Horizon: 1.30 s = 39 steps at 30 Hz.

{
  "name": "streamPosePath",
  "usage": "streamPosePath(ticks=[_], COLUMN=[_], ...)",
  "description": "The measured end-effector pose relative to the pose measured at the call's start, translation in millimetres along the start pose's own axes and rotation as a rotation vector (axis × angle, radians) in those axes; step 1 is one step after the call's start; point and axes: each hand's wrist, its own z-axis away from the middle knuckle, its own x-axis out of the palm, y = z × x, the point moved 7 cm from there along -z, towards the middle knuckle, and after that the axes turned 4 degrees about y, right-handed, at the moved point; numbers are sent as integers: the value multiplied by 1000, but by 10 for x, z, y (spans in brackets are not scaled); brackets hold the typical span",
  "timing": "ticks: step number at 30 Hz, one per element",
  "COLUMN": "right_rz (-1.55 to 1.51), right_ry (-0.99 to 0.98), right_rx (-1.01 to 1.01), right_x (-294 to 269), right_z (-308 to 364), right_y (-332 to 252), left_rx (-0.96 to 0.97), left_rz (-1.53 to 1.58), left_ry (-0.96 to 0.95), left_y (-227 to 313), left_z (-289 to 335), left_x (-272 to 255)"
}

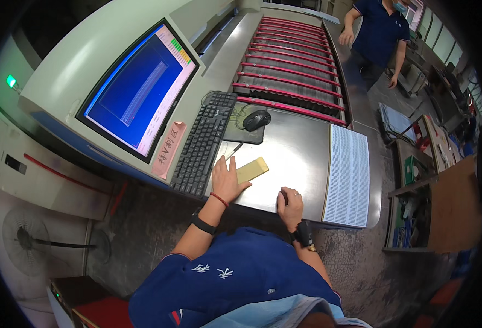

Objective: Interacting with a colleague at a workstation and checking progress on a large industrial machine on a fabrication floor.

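My left hand point(227, 183) lies palm down on the metal worktop point(301, 147), with its fingers spread. Beside its thumb and fingers is a flat yellow rectangular piece point(253, 170); whether the hand touches it is hard to tell. A thin dark pen-like stick point(234, 151) lies just past the fingertips. At the worktop's near edge, my right hand point(291, 208) is curled, with something small and dark partly showing at its fingers. To its right lies a stack of pale panels point(347, 177) with fine rows of marks.
A black keyboard point(205, 142) and mouse point(257, 120) sit left and beyond, below a lit monitor point(142, 90) on a large machine. Red bars point(293, 74) span the machine's bed. Another person point(380, 35) stands at the far right. Shelving point(410, 191) stands at right.
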Motion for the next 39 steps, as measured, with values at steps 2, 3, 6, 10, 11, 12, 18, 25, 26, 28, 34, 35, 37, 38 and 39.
streamPosePath(ticks=[2, 3, 6, 10, 11, 12, 18, 25, 26, 28, 34, 35, 37, 38, 39], right_rz=[-1, 1, 0, -1, 0, 2, 6, -34, -28, -49, -38, -35, -38, -37, -36], right_ry=[-4, -2, 1, 3, 6, 5, 5, 67, 77, 87, 33, 37, 32, 35, 38], right_rx=[6, 6, 6, 2, 0, -9, -20, -34, -30, -49, -33, -33, -29, -29, -40], right_x=[1, -4, -15, -14, -19, -24, -11, -47, -52, -60, -54, -57, -45, -49, -54], right_z=[-4, -6, -14, -4, 4, 1, 11, -12, -18, -15, 12, 15, 12, 4, 3], right_y=[1, 1, 3, -11, -16, -25, -30, -25, -22, -44, -32, -26, -27, -19, -32], left_rx=[-25, -43, -77, -66, -64, -49, 20, -49, -60, -81, -140, -143, -146, -159, -172], left_rz=[-27, 21, 97, 131, 131, 137, 85, -18, -27, -46, -75, -49, -24, -26, -28], left_ry=[9, -50, -148, -233, -230, -214, -181, -207, -172, -151, -119, -114, -107, -96, -86], left_y=[-20, -21, -18, 8, 7, 13, 50, -18, -45, -96, -141, -168, -178, -181, -186], left_z=[-30, -55, -83, -62, -53, -59, -102, -158, -166, -175, -179, -176, -153, -135, -120], left_x=[5, 10, 76, 151, 149, 131, 59, 38, 7, 1, -42, -40, -23, -15, -18])
